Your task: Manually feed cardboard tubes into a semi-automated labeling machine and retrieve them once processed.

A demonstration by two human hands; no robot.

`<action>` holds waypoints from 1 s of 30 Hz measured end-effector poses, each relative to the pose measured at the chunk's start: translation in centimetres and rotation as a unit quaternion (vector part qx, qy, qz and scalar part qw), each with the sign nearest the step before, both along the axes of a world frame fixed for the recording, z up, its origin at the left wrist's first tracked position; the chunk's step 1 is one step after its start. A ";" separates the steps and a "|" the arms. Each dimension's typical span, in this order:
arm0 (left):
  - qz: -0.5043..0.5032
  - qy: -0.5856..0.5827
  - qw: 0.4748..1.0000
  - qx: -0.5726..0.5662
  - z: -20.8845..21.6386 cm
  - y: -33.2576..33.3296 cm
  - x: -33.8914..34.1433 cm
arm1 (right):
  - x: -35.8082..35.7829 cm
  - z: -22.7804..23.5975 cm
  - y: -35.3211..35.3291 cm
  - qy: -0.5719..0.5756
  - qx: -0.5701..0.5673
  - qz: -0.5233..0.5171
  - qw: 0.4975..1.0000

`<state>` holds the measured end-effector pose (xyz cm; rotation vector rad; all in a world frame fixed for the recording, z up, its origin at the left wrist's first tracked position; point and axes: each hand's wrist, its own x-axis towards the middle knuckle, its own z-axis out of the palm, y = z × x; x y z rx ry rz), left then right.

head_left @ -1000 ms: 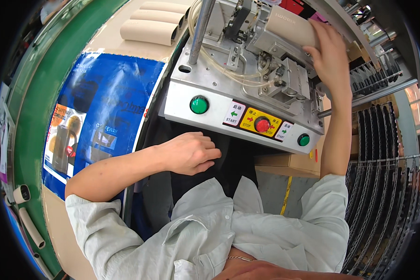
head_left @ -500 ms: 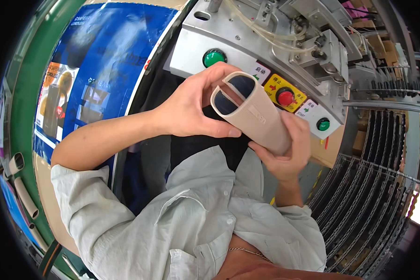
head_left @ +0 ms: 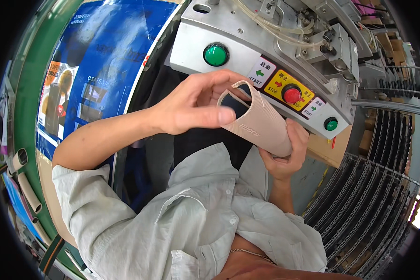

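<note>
A beige, textured speaker-cover-like sleeve is held between my two hands in front of the machine panel. Its upper end is open, showing a dark inner lining, and a slit runs down from the rim. My left hand grips that rim, with the thumb pressed on the outer face; its other fingers are partly hidden behind. Around the lower end curls my right hand, thumb on the near side and fingers on the far side. Raised lettering shows on the sleeve's near face.
Ahead stands a metal machine with green buttons and a red button. A blue printed board lies at left. Similar beige sleeves rest on a green conveyor. Black racks stand at right.
The sleeve has turned so its open end faces me less and its lettered side shows more. My left thumb has moved up onto the outer face near the rim.
</note>
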<state>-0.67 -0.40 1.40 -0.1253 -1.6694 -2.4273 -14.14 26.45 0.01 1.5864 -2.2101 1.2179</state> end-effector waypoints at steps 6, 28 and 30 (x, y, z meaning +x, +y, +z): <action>0.047 -0.110 0.991 -0.060 0.0 -0.6 0.5 | 0.6 -2.0 0.2 0.095 -0.050 -0.047 0.993; 0.119 -0.053 0.969 -0.209 0.1 -0.9 0.0 | 0.4 -2.0 -0.2 -0.013 -0.044 -0.025 0.999; 0.123 -0.042 0.966 -0.225 -0.1 -1.0 0.0 | 0.4 -2.0 -0.3 -0.011 -0.039 -0.019 0.999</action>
